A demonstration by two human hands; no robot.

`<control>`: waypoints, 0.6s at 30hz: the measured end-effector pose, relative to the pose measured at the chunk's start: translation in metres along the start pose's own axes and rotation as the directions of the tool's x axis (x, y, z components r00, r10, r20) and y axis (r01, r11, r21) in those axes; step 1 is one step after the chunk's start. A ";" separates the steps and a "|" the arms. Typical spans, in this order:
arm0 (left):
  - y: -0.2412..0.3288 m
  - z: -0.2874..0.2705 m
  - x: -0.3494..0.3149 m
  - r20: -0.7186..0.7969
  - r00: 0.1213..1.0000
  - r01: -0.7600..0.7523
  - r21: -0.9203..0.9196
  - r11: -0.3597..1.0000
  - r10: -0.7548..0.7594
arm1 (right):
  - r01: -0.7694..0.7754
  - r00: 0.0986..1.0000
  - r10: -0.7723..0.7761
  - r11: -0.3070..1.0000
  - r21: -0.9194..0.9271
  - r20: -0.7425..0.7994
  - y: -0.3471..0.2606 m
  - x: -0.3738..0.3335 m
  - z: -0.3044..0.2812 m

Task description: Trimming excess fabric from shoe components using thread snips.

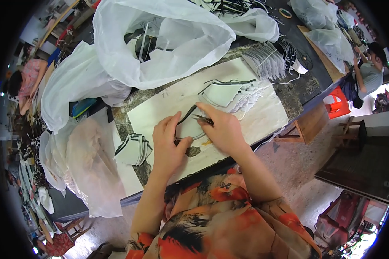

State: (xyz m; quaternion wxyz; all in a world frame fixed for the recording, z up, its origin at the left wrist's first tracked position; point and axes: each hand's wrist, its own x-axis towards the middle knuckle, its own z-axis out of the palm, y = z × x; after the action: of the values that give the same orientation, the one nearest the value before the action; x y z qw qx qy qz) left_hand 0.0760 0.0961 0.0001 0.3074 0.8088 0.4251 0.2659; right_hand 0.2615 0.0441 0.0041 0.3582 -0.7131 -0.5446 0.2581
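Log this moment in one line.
left hand: touching pale curved black-edged piece | right hand: holding small dark metal snips | beneath: off-white rectangular sheet

On the pale board [160, 103], left hand [170, 140] touching a black-trimmed piece [190, 129], right hand [220, 129] over it gripping a small pointed tool [202, 118]; loose pile of pale pieces [222, 94] farther back on board, neater stack [132, 151] off its left end, large translucent bag [116, 56] beyond its far edge.
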 end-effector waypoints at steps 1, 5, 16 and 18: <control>0.000 0.000 0.001 -0.035 0.999 -0.004 0.010 1.000 0.004 | 0.056 0.998 -0.057 0.998 -0.019 -0.035 0.003 -0.001 0.003; -0.011 -0.004 0.001 0.106 0.994 -0.036 0.059 0.998 0.029 | 0.045 0.993 -0.056 0.993 -0.105 -0.105 -0.003 -0.004 0.008; 0.010 0.000 0.004 0.059 0.994 0.101 -0.125 0.987 -0.094 | -0.202 0.979 0.194 0.892 0.405 0.060 -0.006 0.002 0.001; 0.016 -0.003 0.005 0.089 0.988 0.140 -0.157 0.978 -0.127 | -0.262 0.965 0.221 0.812 0.522 0.142 -0.008 0.003 -0.005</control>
State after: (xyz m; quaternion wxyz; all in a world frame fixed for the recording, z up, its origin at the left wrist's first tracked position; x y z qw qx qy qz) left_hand 0.0846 0.0939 0.0143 0.4060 0.7604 0.4431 0.2463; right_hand 0.2611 0.0474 0.0137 0.4869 -0.6376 -0.3685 0.4697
